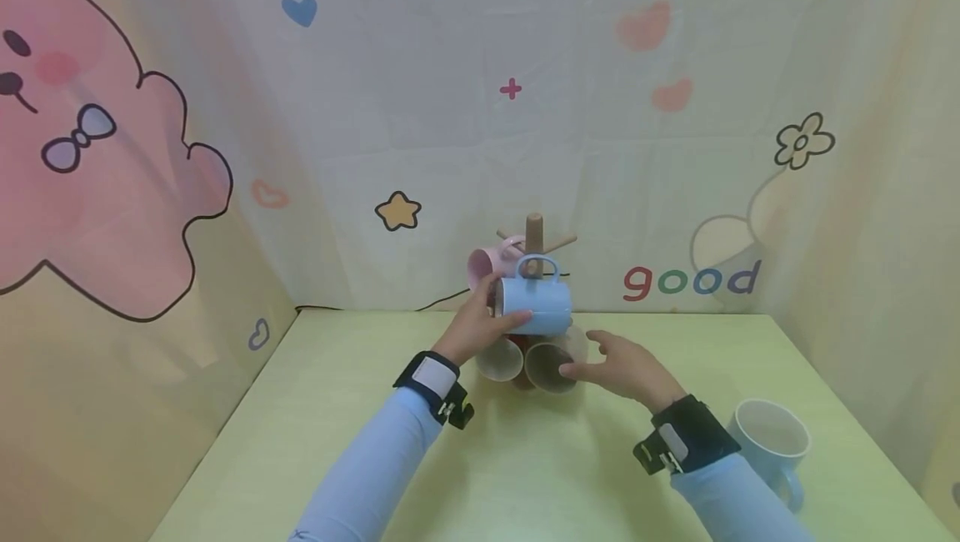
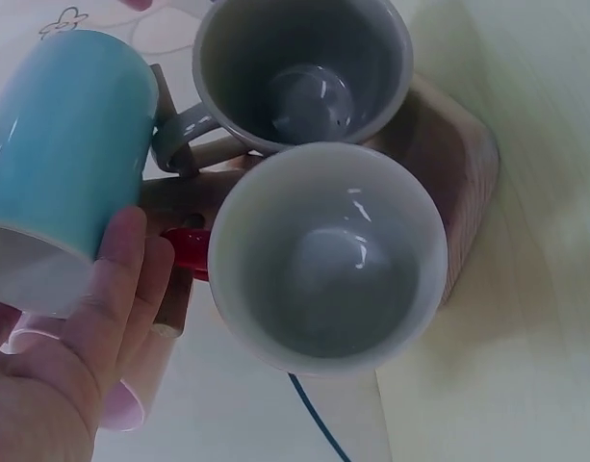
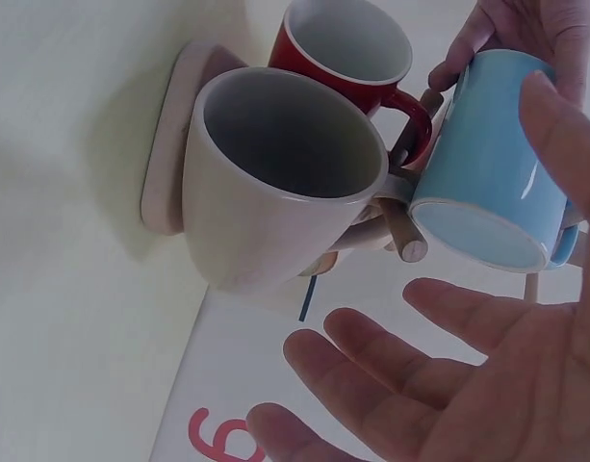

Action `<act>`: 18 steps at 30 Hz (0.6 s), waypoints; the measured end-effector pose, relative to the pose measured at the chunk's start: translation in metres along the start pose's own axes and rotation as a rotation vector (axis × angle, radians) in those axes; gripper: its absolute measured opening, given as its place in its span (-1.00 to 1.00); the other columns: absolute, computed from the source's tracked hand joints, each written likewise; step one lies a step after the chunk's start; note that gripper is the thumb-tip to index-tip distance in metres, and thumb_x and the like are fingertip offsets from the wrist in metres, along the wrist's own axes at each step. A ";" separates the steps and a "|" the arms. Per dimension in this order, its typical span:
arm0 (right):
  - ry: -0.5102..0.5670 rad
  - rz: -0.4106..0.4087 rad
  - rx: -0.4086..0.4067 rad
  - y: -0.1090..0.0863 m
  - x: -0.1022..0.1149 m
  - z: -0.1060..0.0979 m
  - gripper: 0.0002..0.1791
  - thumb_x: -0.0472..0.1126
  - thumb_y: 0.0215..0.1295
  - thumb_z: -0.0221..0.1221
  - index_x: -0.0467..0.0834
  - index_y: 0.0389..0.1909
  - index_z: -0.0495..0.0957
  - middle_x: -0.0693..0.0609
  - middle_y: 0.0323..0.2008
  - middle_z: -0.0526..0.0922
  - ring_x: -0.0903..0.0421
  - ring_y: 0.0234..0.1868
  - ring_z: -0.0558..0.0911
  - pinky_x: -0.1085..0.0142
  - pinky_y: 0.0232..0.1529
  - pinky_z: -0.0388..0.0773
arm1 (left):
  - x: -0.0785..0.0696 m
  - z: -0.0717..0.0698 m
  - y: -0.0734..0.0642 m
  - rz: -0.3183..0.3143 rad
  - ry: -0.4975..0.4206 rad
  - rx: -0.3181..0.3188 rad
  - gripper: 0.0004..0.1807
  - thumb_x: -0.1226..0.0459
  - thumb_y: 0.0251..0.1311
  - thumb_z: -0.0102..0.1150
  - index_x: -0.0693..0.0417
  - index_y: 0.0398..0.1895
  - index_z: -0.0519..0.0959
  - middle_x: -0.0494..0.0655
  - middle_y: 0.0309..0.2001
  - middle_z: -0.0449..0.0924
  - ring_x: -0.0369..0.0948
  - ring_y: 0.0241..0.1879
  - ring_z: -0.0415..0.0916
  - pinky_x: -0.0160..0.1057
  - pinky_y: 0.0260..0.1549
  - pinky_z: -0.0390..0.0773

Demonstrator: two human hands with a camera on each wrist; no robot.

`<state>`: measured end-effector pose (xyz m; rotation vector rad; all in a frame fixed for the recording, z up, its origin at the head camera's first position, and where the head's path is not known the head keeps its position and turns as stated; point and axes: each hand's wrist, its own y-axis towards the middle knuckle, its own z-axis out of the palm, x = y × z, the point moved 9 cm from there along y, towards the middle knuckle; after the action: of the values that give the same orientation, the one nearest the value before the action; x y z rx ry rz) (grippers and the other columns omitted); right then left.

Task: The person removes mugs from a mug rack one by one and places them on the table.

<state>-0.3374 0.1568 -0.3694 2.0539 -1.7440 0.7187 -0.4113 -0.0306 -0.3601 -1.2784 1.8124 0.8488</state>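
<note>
My left hand [image 1: 480, 321] holds a light blue mug [image 1: 543, 304] on its side, handle upward, with the thumb across its front. The mug's handle overlaps an upright wooden post of a mug rack [image 1: 534, 229]. Just right of the lower mugs, my right hand [image 1: 626, 367] has its fingers spread and grips nothing. A pale mug with a grey inside [image 3: 275, 154] hangs low on the rack beside a red mug with a white inside [image 3: 347, 43]. A pink mug [image 1: 483, 265] hangs higher, left of the blue one.
Another light blue mug [image 1: 768, 446] stands upright on the pale green table [image 1: 322, 450], right of my right wrist. Behind the rack hangs a printed curtain [image 1: 450, 125]. A dark cable [image 1: 442, 300] runs along the back edge.
</note>
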 end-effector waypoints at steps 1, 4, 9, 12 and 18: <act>0.002 0.002 0.000 0.000 -0.001 0.000 0.01 0.31 0.08 0.20 -0.35 0.35 0.21 -0.47 0.20 0.42 -0.38 0.14 0.42 -0.32 0.00 0.45 | 0.000 0.000 0.000 -0.001 -0.004 -0.003 0.05 -0.17 0.01 0.27 -0.13 0.49 -0.06 0.10 0.48 0.03 0.06 0.35 0.11 0.27 0.28 0.16; 0.006 0.006 0.000 -0.001 -0.002 0.000 0.03 0.32 0.07 0.20 -0.35 0.35 0.21 -0.47 0.20 0.41 -0.38 0.14 0.42 -0.32 -0.01 0.45 | 0.000 -0.001 0.000 0.002 -0.015 -0.012 0.05 -0.17 -0.01 0.29 -0.13 0.48 -0.04 0.09 0.48 0.04 0.06 0.35 0.11 0.27 0.28 0.16; 0.011 0.006 0.002 -0.001 -0.004 0.001 0.03 0.33 0.07 0.20 -0.35 0.35 0.22 -0.47 0.20 0.41 -0.38 0.14 0.42 -0.32 0.00 0.45 | -0.001 -0.003 -0.002 0.007 -0.006 -0.023 0.06 -0.18 -0.05 0.31 -0.15 0.47 -0.02 0.11 0.46 0.09 0.05 0.32 0.17 0.28 0.26 0.19; 0.017 0.008 0.002 -0.002 -0.004 0.001 0.03 0.33 0.07 0.20 -0.34 0.35 0.21 -0.48 0.20 0.41 -0.38 0.14 0.42 -0.32 0.00 0.45 | -0.004 -0.004 -0.004 0.023 0.011 -0.025 0.06 -0.18 -0.06 0.32 -0.14 0.47 -0.01 0.16 0.38 0.20 0.06 0.25 0.26 0.27 0.21 0.27; 0.023 0.023 0.007 -0.004 -0.007 0.005 0.07 0.37 0.04 0.19 -0.33 0.36 0.20 -0.48 0.20 0.41 -0.39 0.13 0.41 -0.33 -0.01 0.44 | -0.009 -0.007 -0.007 0.060 0.036 -0.024 0.03 -0.18 -0.08 0.33 -0.13 0.43 0.04 0.16 0.17 0.37 0.04 0.07 0.39 0.23 0.06 0.44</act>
<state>-0.3334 0.1603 -0.3769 2.0247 -1.7578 0.7530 -0.4038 -0.0347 -0.3495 -1.2672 1.8819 0.8874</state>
